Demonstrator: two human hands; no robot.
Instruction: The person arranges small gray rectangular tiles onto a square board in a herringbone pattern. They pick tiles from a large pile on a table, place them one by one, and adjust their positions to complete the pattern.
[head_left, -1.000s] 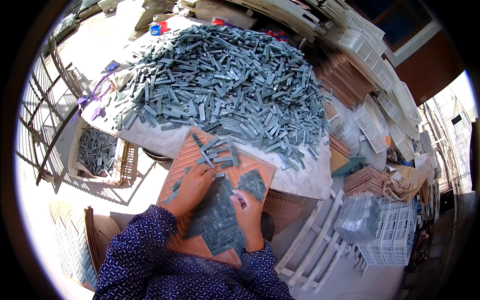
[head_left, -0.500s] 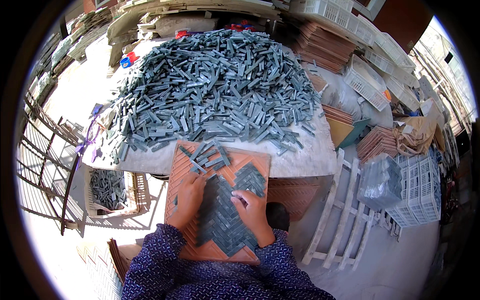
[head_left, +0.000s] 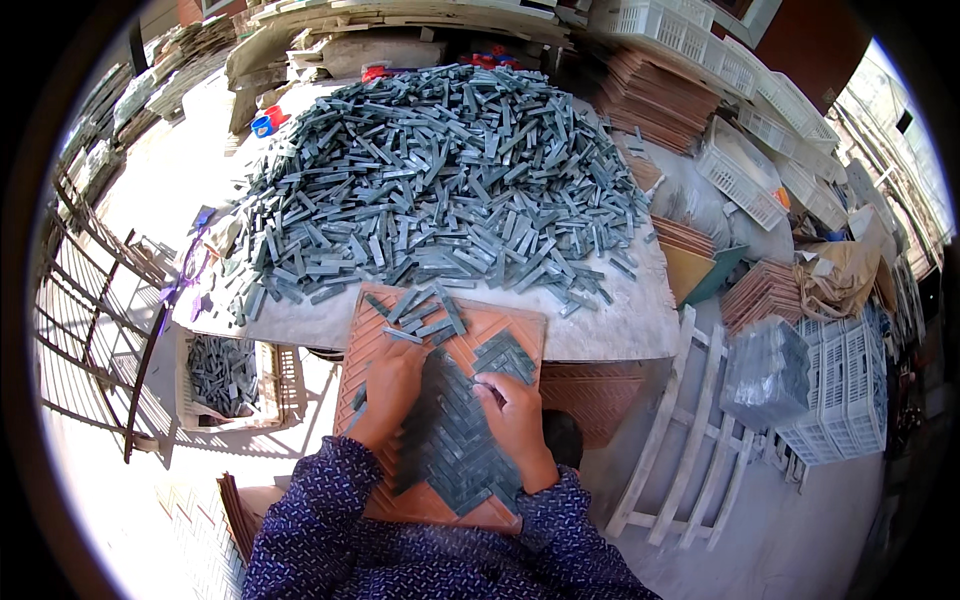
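An orange-brown grooved board (head_left: 357, 345) lies in front of me at the table's near edge. Dark green-grey stone strips are laid on it in a herringbone sheet (head_left: 455, 440). Several loose strips (head_left: 425, 312) lie across its upper part. My left hand (head_left: 393, 388) is over the board's left half, its closed fingertips on one of the loose strips (head_left: 403, 335). On the right side of the herringbone sheet, my right hand (head_left: 515, 418) has thumb and forefinger pinched together. What sits in that pinch is too small to make out.
A large heap of stone strips (head_left: 440, 180) covers the pale table (head_left: 640, 325). Below its left side stands a crate (head_left: 265, 385) of strips. A wooden pallet (head_left: 675, 440), white plastic crates (head_left: 840, 385) and stacked boards (head_left: 655, 100) are on the right. A metal railing (head_left: 130, 390) curves at left.
My left hand has moved slightly forward to the loose strips on the board. My right hand stays pinched over the herringbone sheet. The whole view has shifted a little.
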